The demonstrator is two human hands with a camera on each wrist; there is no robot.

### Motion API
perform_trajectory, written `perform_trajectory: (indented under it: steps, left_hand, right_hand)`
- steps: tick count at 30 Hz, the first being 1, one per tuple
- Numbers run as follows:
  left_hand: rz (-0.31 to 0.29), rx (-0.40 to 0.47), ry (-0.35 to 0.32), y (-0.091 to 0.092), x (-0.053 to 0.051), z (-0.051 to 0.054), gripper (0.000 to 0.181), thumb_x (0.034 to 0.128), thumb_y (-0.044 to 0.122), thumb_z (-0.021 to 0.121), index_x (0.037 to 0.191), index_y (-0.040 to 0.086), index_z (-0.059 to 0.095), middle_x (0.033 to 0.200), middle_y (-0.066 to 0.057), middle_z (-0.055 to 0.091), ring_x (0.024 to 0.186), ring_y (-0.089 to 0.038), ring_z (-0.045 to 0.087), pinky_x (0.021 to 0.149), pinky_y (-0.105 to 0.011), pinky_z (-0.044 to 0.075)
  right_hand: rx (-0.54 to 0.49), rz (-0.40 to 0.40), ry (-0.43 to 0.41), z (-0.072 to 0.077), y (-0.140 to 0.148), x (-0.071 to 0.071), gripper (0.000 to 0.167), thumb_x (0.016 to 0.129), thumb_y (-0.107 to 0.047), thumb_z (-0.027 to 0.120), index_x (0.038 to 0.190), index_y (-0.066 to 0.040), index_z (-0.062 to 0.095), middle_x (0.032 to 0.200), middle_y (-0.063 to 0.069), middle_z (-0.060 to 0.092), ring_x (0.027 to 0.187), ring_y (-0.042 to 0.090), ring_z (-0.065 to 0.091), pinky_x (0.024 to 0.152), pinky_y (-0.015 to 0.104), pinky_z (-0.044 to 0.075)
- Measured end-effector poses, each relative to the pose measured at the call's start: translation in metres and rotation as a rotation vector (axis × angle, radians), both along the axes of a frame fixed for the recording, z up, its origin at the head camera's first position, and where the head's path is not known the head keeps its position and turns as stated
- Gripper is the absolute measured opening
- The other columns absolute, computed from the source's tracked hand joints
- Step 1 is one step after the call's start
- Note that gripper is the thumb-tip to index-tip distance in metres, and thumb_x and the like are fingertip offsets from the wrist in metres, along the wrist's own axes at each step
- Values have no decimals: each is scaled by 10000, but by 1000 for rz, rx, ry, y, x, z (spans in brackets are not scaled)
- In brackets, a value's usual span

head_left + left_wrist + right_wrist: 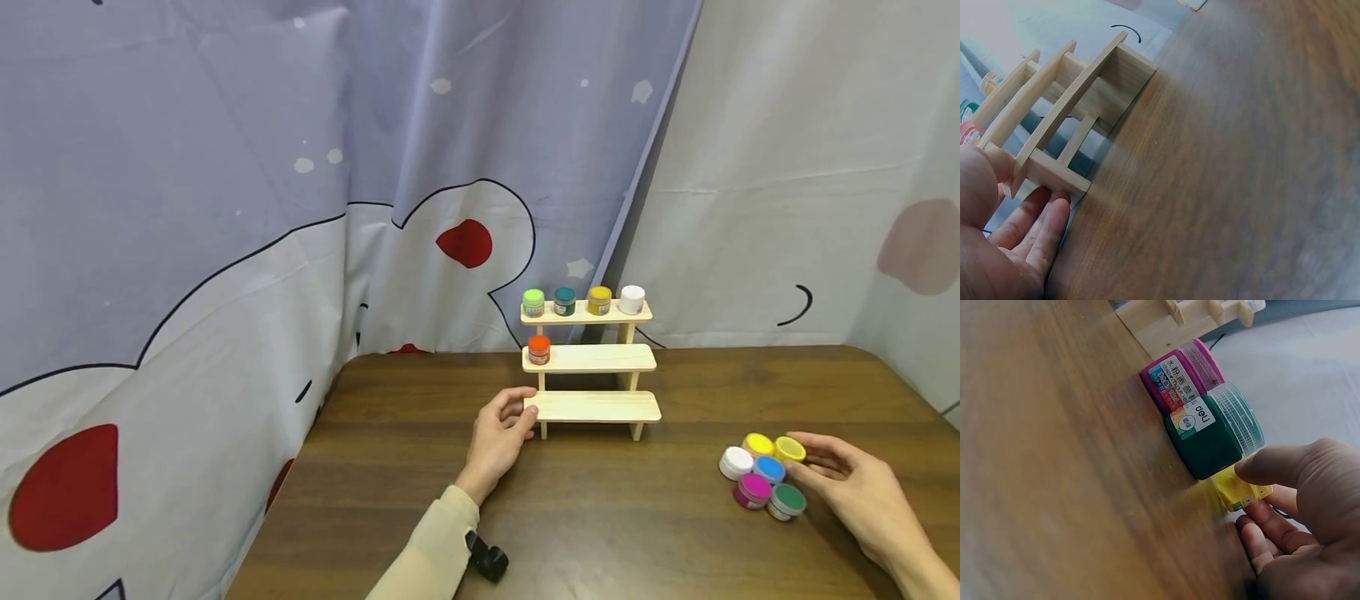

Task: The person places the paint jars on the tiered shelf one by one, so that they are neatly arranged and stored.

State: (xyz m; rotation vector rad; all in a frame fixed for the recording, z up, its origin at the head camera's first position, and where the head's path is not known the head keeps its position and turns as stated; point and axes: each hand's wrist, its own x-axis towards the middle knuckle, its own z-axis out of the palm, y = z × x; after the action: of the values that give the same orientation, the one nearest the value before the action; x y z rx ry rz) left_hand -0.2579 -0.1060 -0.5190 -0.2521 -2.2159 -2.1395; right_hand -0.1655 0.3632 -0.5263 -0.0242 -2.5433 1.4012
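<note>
A three-tier wooden display stand [597, 406] is on the table, and my left hand [498, 437] holds the left end of its lowest tier. In the left wrist view the thumb lies by the board and the fingers [1049, 234] touch the side support. At the right, my right hand [857, 487] pinches a yellow paint jar [790, 449] between thumb and fingers. This jar [1238, 489] is partly hidden behind a dark green jar [1205, 434] in the right wrist view. Grouped beside it are another yellow jar [758, 444], a white [737, 462], a blue [769, 469] and a magenta jar [752, 491].
The top tier bears light green [533, 302], teal [565, 301], ochre [599, 300] and white jars [632, 299]. An orange-red jar [538, 350] stands at the middle tier's left end. Behind the brown table [622, 517] hangs a patterned curtain [247, 167].
</note>
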Motion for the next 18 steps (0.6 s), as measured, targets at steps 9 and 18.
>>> perform_trajectory:
  steps: [9, 18]
  left_hand:
    - [5, 2, 1, 0, 0, 0, 268, 1086, 146, 754, 1354, 135, 760, 1171, -138, 784, 1037, -297, 773, 901, -441, 689]
    - [6, 5, 6, 1, 1, 0, 265, 1084, 143, 756, 1349, 132, 760, 1185, -165, 780, 1043, -311, 776, 893, -429, 689]
  right_hand:
    - [-9, -83, -31, 6, 4, 0, 476, 1048, -241, 825, 1420, 23, 689, 1072, -385, 655, 939, -172, 646, 745, 49, 544]
    - [-123, -107, -45, 11, 6, -2, 230, 1031, -197, 842, 1250, -199, 770, 1024, -353, 696, 907, -150, 672, 748, 41, 546]
